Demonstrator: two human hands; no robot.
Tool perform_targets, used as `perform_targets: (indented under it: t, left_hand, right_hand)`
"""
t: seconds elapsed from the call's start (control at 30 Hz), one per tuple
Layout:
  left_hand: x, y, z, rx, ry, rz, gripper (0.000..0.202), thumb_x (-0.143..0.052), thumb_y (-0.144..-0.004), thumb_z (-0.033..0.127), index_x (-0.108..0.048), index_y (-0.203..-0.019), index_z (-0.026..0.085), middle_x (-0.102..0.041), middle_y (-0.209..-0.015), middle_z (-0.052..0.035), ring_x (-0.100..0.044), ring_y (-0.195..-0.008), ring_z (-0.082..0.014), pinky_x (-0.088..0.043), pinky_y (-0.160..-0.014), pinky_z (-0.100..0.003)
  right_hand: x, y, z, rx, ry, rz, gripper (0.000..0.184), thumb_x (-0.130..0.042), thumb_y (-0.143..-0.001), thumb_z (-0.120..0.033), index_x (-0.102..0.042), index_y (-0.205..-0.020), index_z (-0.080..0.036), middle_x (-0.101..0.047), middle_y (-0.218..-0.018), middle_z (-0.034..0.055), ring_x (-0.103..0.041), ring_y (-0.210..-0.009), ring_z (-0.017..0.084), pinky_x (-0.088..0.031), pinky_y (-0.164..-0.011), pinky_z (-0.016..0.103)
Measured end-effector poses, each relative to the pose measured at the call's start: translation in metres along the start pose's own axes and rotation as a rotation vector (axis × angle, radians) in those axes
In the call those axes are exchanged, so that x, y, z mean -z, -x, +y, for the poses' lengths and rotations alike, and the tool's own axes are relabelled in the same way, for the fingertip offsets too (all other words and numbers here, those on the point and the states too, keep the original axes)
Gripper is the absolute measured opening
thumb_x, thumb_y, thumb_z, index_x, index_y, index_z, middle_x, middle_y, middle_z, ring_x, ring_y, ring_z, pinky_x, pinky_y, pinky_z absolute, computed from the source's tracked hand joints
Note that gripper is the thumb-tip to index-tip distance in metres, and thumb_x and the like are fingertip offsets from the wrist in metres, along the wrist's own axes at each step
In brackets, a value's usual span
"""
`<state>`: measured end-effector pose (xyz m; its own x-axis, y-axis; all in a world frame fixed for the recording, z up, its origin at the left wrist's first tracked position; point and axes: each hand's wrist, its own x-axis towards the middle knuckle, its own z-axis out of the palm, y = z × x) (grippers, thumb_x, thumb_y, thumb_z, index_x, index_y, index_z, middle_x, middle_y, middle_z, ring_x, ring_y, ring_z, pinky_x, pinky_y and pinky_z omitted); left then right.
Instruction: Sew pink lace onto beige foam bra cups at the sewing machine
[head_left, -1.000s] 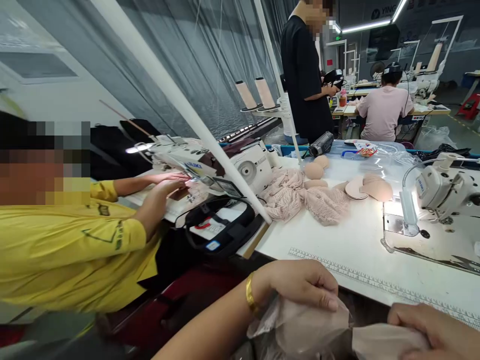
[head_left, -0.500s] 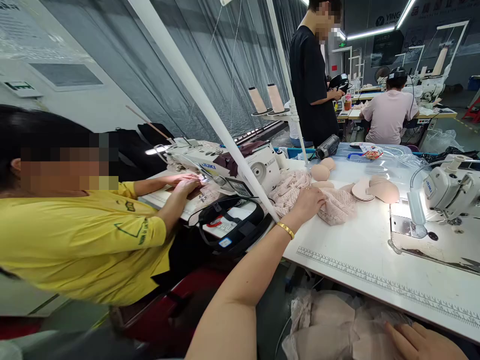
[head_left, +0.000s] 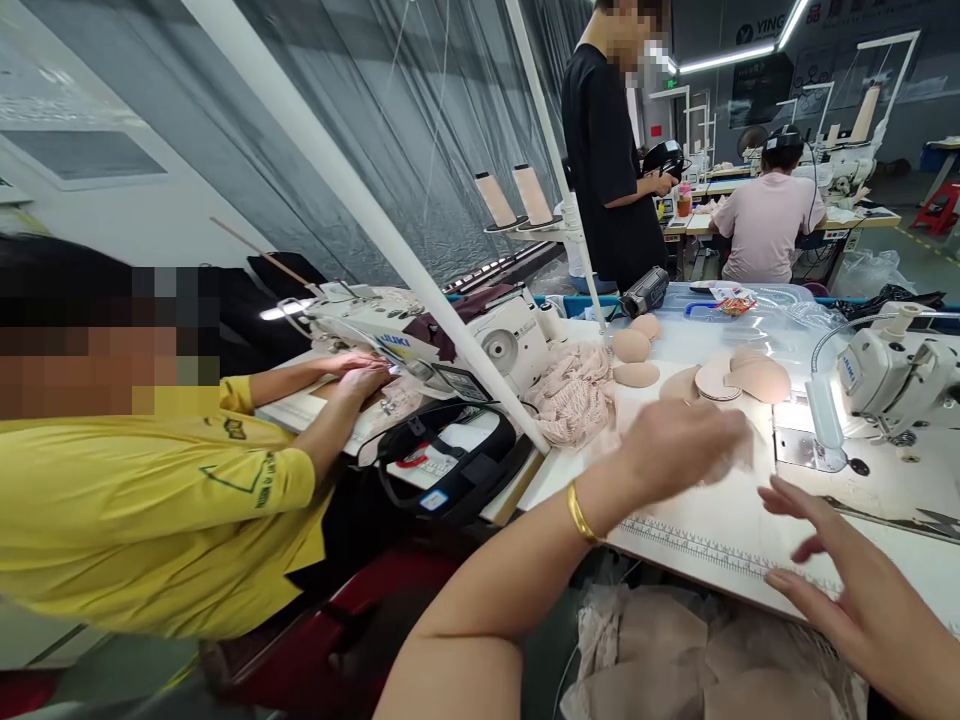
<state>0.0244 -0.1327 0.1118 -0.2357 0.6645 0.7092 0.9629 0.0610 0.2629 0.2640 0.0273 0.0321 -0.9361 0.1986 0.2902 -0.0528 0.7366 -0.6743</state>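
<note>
My left hand [head_left: 686,445], with a gold bangle at the wrist, is closed and smeared by motion above the white sewing table [head_left: 750,530]. A thin piece of pale pink lace fabric, also blurred, shows at its fingers. My right hand [head_left: 847,580] is raised over the table's front edge, fingers spread and holding nothing. A pile of pink lace fabric [head_left: 574,395] lies left of my left hand. Beige foam cups [head_left: 757,375] lie behind it. Below the table edge, more beige sheer pieces [head_left: 652,640] are bunched at my lap.
A sewing machine [head_left: 874,370] stands at the right. To the left, a slanting white pole [head_left: 390,240] rises beside a second machine [head_left: 480,335], where a person in yellow [head_left: 165,510] works. A black headset-like device [head_left: 450,450] rests nearby. Other people are farther back.
My left hand has moved right from the lace pile, taking a lace piece along. My right hand has lifted off the beige pieces at my lap and opened. The view has shifted slightly right.
</note>
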Motion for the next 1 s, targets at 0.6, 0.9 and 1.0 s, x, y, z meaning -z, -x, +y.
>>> perform_targets:
  t: [0.6,0.9,1.0]
  left_hand:
    - [0.014,-0.040,-0.017,0.439,0.364,0.170,0.040,-0.054,-0.106,0.059,-0.060,-0.090,0.022,-0.054,-0.072,0.0021,-0.052,-0.067,-0.0148,-0.045,-0.065,-0.026]
    - [0.046,-0.033,-0.029,0.307,-0.026,0.081,0.062,-0.060,-0.097,0.071,-0.063,-0.130,0.019,-0.063,-0.139,-0.0192,-0.054,-0.134,-0.0358,-0.040,-0.119,-0.053]
    - [0.004,0.003,0.013,0.267,0.688,-0.693,0.072,-0.064,-0.090,0.079,-0.065,-0.133,0.021,-0.070,-0.129,-0.0134,-0.064,-0.122,-0.0305,-0.051,-0.108,-0.044]
  right_hand:
    - [-0.035,-0.075,-0.015,-0.165,-0.341,-0.327,0.037,-0.042,-0.107,-0.055,-0.058,-0.091,-0.025,-0.060,-0.078,-0.0012,-0.055,-0.072,0.019,-0.042,-0.068,0.032]
    - [-0.015,-0.058,-0.002,-0.199,-0.459,-0.022,0.043,-0.049,-0.106,-0.061,-0.067,-0.091,-0.024,-0.063,-0.080,0.0001,-0.058,-0.074,0.019,-0.046,-0.068,0.030]
    - [-0.014,-0.049,-0.008,-0.189,-0.509,0.217,0.042,-0.051,-0.106,-0.061,-0.071,-0.100,-0.025,-0.066,-0.083,0.0005,-0.059,-0.074,0.018,-0.048,-0.068,0.029]
